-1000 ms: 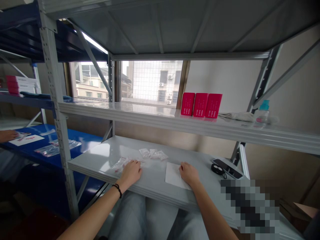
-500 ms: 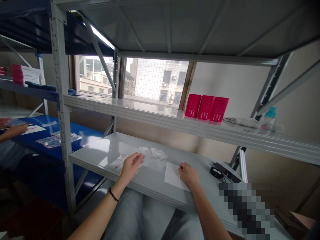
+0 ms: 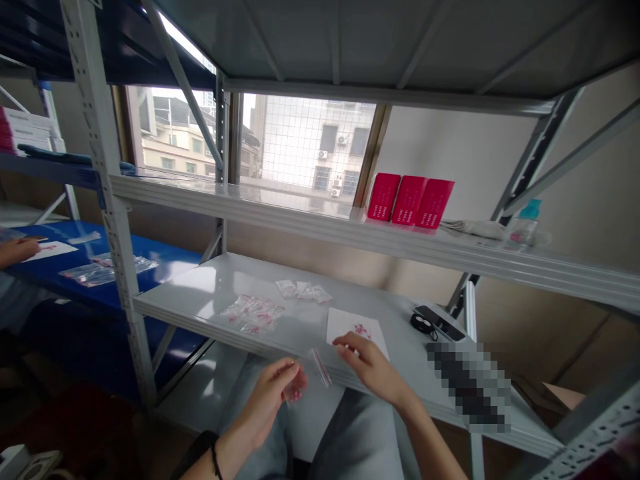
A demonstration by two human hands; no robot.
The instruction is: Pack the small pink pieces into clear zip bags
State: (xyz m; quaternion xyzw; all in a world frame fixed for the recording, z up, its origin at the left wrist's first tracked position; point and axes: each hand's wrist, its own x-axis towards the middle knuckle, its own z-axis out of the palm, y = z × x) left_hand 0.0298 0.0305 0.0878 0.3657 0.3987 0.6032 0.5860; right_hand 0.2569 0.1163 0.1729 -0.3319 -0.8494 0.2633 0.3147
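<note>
My left hand [image 3: 283, 390] is closed on a small clear zip bag [image 3: 320, 368] in front of the shelf edge. The bag's red-striped top points toward my other hand. My right hand [image 3: 367, 363] hovers at the near edge of a white paper sheet [image 3: 345, 322], its thumb and fingertips drawn together. Whatever is between those fingertips is too small to make out. Small pink pieces [image 3: 362, 330] lie on the sheet, just beyond my right fingers. Left of the sheet lies a pile of clear bags with pink pieces inside [image 3: 253, 313]. Several clear bags [image 3: 303, 291] lie behind.
A phone-like dark device [image 3: 440, 323] and a black coiled item [image 3: 423, 324] lie at the right. Red boxes [image 3: 410, 201] and a teal-capped bottle [image 3: 525, 223] stand on the shelf above. Another person's hand [image 3: 20, 251] is over the blue table [image 3: 165, 257] at the left.
My left hand has come away from the bags, toward me and rightward, now with a zip bag. My right hand has drawn back, uncovering pink pieces on the paper. The view has shifted slightly.
</note>
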